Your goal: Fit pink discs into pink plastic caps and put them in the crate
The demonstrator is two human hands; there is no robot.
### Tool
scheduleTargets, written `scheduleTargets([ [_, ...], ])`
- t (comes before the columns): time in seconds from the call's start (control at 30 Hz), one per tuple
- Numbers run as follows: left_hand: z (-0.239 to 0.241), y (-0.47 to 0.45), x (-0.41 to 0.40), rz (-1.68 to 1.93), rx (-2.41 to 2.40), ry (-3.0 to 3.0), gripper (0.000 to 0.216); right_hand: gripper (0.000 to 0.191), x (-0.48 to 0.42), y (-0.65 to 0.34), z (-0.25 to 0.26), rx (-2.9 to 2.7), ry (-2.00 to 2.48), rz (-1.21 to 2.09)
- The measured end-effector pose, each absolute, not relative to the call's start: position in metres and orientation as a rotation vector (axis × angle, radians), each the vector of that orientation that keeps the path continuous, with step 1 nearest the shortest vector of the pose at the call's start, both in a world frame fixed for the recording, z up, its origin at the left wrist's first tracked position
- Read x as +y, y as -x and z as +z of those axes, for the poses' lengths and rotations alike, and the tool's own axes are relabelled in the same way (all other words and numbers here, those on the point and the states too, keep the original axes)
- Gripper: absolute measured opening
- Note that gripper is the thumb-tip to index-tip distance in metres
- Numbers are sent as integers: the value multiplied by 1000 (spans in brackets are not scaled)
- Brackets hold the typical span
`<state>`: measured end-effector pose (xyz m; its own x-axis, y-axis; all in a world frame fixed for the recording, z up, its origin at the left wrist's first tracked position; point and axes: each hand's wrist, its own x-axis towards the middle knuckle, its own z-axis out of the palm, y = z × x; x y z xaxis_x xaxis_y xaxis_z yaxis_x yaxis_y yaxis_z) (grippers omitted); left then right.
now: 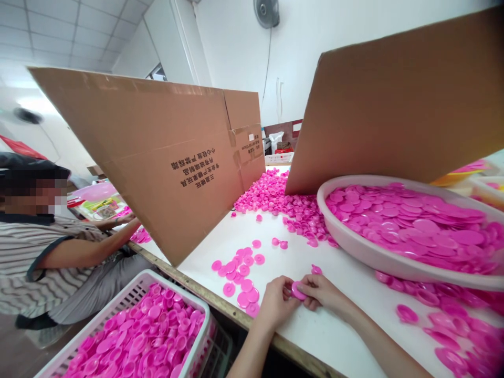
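Pinched between the left hand [276,303] and the right hand [323,292], a pink plastic cap [298,290] is held firmly over the white table [334,336]. On that table, a wide white basin [346,242] brims with pink caps, and a tilted cardboard sheet [165,157] stands beside a loose heap of caps [271,194]. Off its near edge, a white plastic crate [173,286] is full of them.

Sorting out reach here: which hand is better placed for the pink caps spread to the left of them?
Left, probably: the left hand sits nearest those pink caps, while the right hand lies beyond it.
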<state>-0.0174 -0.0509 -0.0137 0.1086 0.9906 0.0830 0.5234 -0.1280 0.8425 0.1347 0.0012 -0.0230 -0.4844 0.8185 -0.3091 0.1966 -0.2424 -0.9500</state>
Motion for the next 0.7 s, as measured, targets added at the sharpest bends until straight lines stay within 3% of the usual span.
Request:
scheduleTargets([
  [0.7, -14, 19, -49, 954, 1397, -1703, 26, 29, -1, -132, -22, -1528, 1256, 1720],
])
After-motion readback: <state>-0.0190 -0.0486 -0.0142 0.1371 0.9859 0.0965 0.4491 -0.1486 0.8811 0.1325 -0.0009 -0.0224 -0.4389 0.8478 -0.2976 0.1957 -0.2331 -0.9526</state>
